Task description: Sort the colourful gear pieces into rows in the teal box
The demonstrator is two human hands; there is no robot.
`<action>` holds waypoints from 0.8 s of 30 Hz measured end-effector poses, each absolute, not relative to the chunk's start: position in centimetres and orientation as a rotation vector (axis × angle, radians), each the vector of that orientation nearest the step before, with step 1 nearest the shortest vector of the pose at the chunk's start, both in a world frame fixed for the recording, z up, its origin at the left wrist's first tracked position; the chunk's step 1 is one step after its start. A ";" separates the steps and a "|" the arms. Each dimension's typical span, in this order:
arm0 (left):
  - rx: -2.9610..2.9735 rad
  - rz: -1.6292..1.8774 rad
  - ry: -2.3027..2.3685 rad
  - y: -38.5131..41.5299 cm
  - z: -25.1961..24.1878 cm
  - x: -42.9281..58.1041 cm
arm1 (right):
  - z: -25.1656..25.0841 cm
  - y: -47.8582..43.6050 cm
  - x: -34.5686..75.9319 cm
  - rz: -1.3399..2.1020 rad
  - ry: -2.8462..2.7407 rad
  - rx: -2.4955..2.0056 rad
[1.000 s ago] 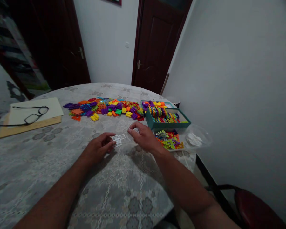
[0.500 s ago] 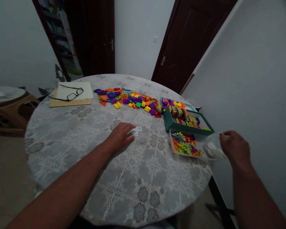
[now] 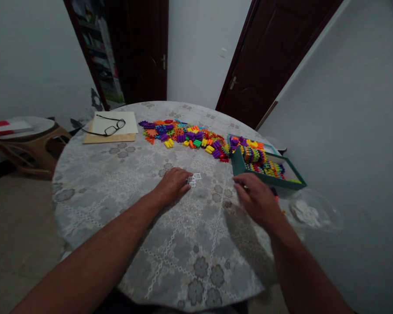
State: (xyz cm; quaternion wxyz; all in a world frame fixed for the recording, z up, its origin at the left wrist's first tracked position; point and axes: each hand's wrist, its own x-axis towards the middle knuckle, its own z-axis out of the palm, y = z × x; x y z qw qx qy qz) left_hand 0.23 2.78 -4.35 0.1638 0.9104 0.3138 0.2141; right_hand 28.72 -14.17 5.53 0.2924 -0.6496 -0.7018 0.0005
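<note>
My left hand (image 3: 172, 185) rests on the round table (image 3: 118, 183) with curled fingers touching a small cluster of white lattice pieces (image 3: 194, 179). My right hand (image 3: 257, 198) hovers over the table just left of the clear tray, fingers pinched together; whether anything small is in them I cannot make out. A clear bag (image 3: 309, 213) with white pieces lies to its right. A pile of colourful plastic blocks (image 3: 183, 135) lies farther back.
A teal box (image 3: 268, 168) of stacked coloured blocks stands at the right edge. Black glasses (image 3: 109, 126) lie on paper over a board at the back left. A wooden stool (image 3: 29, 146) stands left of the table. Wall close on the right; dark doors behind.
My right hand has come back from the clear bag at the table's right edge toward the middle. The left hand has stayed on the white pieces. The view shifted slightly.
</note>
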 end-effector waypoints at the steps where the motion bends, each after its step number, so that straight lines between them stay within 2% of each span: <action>1: 2.595 0.615 0.897 2.8 -4.4 0.3 | 5.0 -12.9 26.4 0.100 -1.949 -1.674; 6: 2.574 0.645 0.886 2.8 -4.3 0.3 | 2.0 -6.7 19.5 0.270 -2.070 -1.901; 11: 2.531 0.663 0.890 2.9 -4.3 0.2 | 0.5 -3.6 19.1 0.256 -1.978 -2.212; 18: 2.497 0.688 0.906 2.8 -4.5 0.1 | -0.8 -3.6 21.5 0.483 -1.835 -1.974; 24: 2.469 0.737 0.901 2.6 -4.5 0.1 | -2.2 -4.2 21.5 0.776 -1.562 -1.595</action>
